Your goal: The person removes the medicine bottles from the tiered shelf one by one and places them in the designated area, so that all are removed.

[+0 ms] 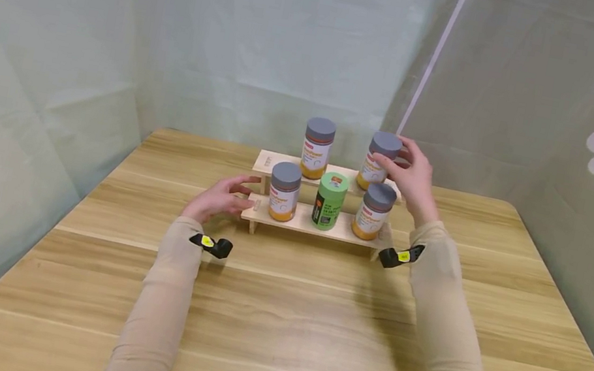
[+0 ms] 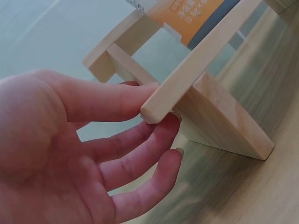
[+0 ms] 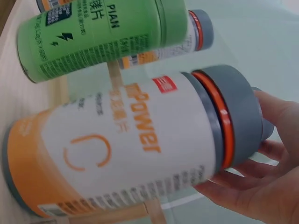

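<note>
A two-tier wooden rack (image 1: pixel 301 227) stands on the table with jars on both tiers. My left hand (image 1: pixel 220 198) pinches the left end of its lower shelf, thumb above and fingertips beneath, as the left wrist view shows. At the upper tier's right end, my right hand (image 1: pixel 414 176) grips a grey-capped supplement jar (image 1: pixel 373 167) from its right side; that jar is upright, its base at the shelf. Directly in front is another such jar (image 3: pixel 121 144), which mostly hides the held one in the right wrist view. Beside it stands a green jar (image 1: pixel 330 201).
Two more grey-capped jars stand on the rack, one on the upper tier (image 1: pixel 317 148) and one at the lower left (image 1: pixel 283 193). The wood-grain table (image 1: pixel 272 327) extends toward me. Hanging cloth (image 1: pixel 300 33) closes off the back and sides.
</note>
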A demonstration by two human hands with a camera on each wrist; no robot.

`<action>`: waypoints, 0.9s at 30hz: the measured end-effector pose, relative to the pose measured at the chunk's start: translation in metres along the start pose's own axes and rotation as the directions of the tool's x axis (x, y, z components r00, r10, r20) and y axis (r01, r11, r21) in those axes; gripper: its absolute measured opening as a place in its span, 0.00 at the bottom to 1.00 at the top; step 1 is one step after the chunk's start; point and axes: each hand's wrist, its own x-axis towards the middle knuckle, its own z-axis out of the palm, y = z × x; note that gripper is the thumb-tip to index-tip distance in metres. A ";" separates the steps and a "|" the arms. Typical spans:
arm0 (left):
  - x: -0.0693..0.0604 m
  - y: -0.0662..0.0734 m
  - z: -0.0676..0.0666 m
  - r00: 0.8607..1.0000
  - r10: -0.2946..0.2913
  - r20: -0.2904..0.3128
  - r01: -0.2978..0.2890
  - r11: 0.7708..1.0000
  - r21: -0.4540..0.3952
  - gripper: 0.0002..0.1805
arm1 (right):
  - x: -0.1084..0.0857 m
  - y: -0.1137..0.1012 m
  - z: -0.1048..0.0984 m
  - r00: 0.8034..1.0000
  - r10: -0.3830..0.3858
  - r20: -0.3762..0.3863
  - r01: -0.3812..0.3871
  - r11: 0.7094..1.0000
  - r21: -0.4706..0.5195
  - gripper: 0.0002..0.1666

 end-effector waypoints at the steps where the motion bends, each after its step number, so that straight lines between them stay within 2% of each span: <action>1: 0.000 0.000 0.000 1.000 0.000 0.003 0.000 1.000 -0.001 0.35 | -0.001 0.001 -0.002 1.000 0.000 -0.018 0.000 1.000 0.005 0.39; 6: -0.001 -0.001 0.001 1.000 0.007 0.006 -0.007 1.000 -0.004 0.35 | -0.009 0.006 -0.014 0.993 -0.024 -0.117 0.025 1.000 0.013 0.36; 11: 0.001 -0.002 0.002 1.000 0.014 0.009 -0.014 1.000 0.000 0.35 | -0.015 0.008 -0.027 0.978 -0.053 -0.203 0.049 0.998 -0.028 0.36; 19: -0.002 -0.002 0.000 1.000 0.014 0.014 -0.014 1.000 -0.008 0.36 | -0.020 0.010 -0.041 0.969 -0.038 -0.244 0.030 0.999 -0.034 0.36; 27: -0.001 -0.003 0.001 0.999 0.015 0.033 -0.014 1.000 -0.027 0.36 | -0.027 0.024 -0.059 0.951 -0.005 -0.309 -0.001 1.000 -0.018 0.35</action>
